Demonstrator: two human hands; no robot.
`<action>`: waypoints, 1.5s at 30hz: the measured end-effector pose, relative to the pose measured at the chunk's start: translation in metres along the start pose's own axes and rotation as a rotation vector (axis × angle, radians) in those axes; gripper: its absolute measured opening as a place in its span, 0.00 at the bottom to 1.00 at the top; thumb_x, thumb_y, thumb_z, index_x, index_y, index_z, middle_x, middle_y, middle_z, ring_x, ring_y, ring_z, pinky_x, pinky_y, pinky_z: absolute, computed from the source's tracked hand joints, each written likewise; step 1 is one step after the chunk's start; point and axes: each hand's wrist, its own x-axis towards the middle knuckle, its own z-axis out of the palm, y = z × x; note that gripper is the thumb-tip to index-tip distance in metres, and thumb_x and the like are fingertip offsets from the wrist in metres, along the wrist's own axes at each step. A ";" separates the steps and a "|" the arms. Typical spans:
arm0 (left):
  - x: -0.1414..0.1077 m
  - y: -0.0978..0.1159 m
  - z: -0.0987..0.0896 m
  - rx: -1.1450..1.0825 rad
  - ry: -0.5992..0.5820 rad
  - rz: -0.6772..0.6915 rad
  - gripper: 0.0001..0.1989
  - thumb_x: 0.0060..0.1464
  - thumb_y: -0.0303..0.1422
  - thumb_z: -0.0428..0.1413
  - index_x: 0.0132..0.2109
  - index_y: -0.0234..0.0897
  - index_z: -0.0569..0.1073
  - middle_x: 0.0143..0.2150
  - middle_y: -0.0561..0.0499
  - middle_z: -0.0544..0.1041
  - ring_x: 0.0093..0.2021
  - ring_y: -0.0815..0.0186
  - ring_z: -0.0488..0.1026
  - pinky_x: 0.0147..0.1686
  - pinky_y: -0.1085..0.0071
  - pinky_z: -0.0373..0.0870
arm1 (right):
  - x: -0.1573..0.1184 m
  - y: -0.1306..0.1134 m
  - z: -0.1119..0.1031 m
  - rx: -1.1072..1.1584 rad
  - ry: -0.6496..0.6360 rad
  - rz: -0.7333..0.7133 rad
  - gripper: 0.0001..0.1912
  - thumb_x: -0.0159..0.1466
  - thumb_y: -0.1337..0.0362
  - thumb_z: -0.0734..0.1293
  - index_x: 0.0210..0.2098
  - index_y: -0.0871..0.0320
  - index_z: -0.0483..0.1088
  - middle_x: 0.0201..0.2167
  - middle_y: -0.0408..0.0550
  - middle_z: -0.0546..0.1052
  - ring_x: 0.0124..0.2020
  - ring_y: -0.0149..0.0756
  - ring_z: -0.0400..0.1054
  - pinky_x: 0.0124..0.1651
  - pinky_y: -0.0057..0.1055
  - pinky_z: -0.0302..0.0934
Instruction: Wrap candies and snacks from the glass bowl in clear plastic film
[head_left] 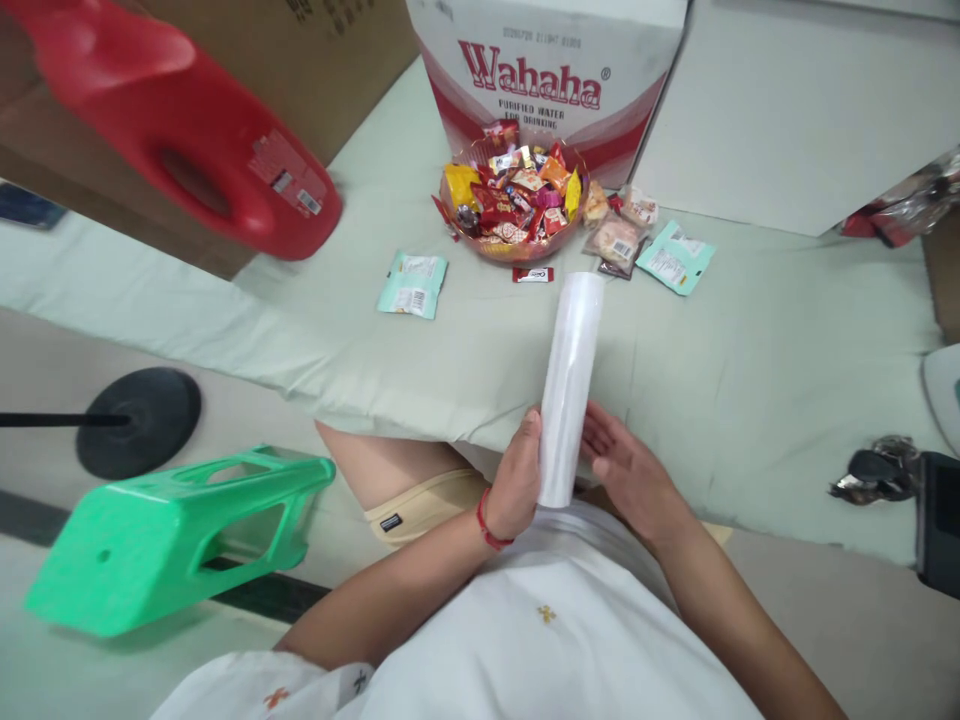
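Note:
My left hand point(517, 478) is closed around the lower left side of a white, glossy plastic roll point(573, 385), which looks like rolled film or bags. The roll is tilted slightly, its far end leaning right over the table's front edge. On its right side is my right hand point(637, 478), fingers stretched out and partly behind the roll; whether they touch it I cannot tell. Beyond the roll, a clear amber-tinted bowl point(517, 252) holds wrapped candies point(517, 205). In front of the bowl lies a small red packet point(533, 275).
Mint-green packets point(412, 284) point(676, 258) and wrapped snacks point(619, 238) lie near the bowl. Behind stands a Wahaha carton point(547, 70). A red jug point(202, 150) is at left, a green stool point(172, 550) below. Keys point(877, 470) and a black device point(937, 525) sit at right.

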 end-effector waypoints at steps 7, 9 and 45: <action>-0.007 0.007 -0.001 0.295 -0.169 0.213 0.25 0.73 0.50 0.37 0.52 0.39 0.71 0.48 0.46 0.77 0.49 0.59 0.73 0.55 0.60 0.70 | 0.029 -0.037 0.000 -0.256 0.196 0.007 0.39 0.48 0.45 0.82 0.54 0.52 0.71 0.50 0.51 0.80 0.52 0.49 0.73 0.56 0.46 0.68; -0.007 0.006 -0.003 0.286 -0.184 0.199 0.25 0.73 0.49 0.37 0.51 0.39 0.71 0.46 0.46 0.76 0.47 0.59 0.72 0.53 0.61 0.70 | 0.030 -0.041 0.000 -0.247 0.143 0.061 0.33 0.50 0.49 0.82 0.50 0.53 0.73 0.45 0.49 0.81 0.48 0.46 0.74 0.53 0.44 0.69; -0.014 0.004 -0.030 0.281 -0.236 0.090 0.27 0.71 0.54 0.39 0.47 0.38 0.72 0.42 0.47 0.75 0.43 0.59 0.69 0.48 0.62 0.67 | 0.040 -0.050 -0.012 -0.185 0.094 0.068 0.28 0.53 0.51 0.81 0.48 0.53 0.74 0.43 0.48 0.81 0.47 0.44 0.75 0.54 0.43 0.70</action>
